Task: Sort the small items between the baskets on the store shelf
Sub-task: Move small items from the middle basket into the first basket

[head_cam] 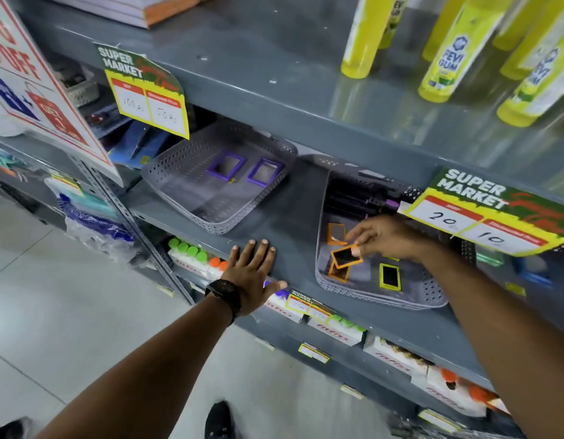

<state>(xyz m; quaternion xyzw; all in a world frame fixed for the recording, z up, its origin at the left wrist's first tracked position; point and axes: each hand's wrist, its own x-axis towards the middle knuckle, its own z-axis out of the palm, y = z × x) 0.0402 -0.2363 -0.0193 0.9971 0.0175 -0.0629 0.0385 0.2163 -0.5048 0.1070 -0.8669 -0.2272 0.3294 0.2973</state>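
Observation:
Two grey perforated baskets sit on the middle shelf. The left basket [185, 198] holds two purple-framed small slates [226, 166]. The right basket [426, 296] holds orange-framed slates [336, 233], a yellow-framed slate [389, 276] and dark items at the back. My right hand [385, 237] reaches into the right basket and pinches an orange-framed slate [346, 256] by its corner, lifted slightly above another orange one. My left hand [252, 274], wearing a black watch, lies flat with fingers spread on the shelf edge between the baskets.
Price tags [489, 213] hang from the upper shelf edge, one over the right basket's back. Yellow gum bottles [448, 55] stand on the upper shelf. Boxed items with coloured caps [195, 255] fill the lower shelf. A sale sign [36, 83] leans at left.

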